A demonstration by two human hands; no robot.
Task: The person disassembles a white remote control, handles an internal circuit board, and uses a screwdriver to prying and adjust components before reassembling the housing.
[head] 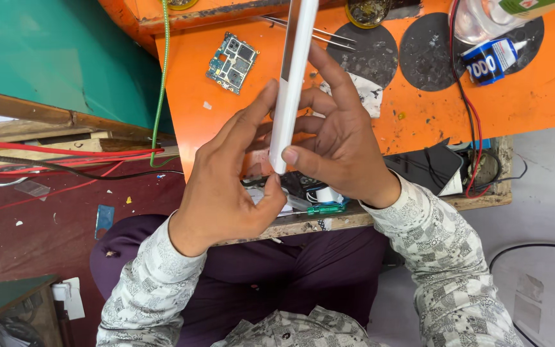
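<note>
Your left hand (pixel 226 193) and right hand (pixel 338 151) pinched the white phone body (pixel 292 80) edge-on between thumbs and fingers, seemingly to inspect its side; the circuit board (pixel 232 62) lay at ten o'clock, tweezers (pixel 319 32) at one.

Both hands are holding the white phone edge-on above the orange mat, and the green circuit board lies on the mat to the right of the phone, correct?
Not quite. The head view shows the circuit board lying on the orange mat to the left of the white phone, not the right. The left hand and right hand do hold the phone edge-on above the mat.
</note>
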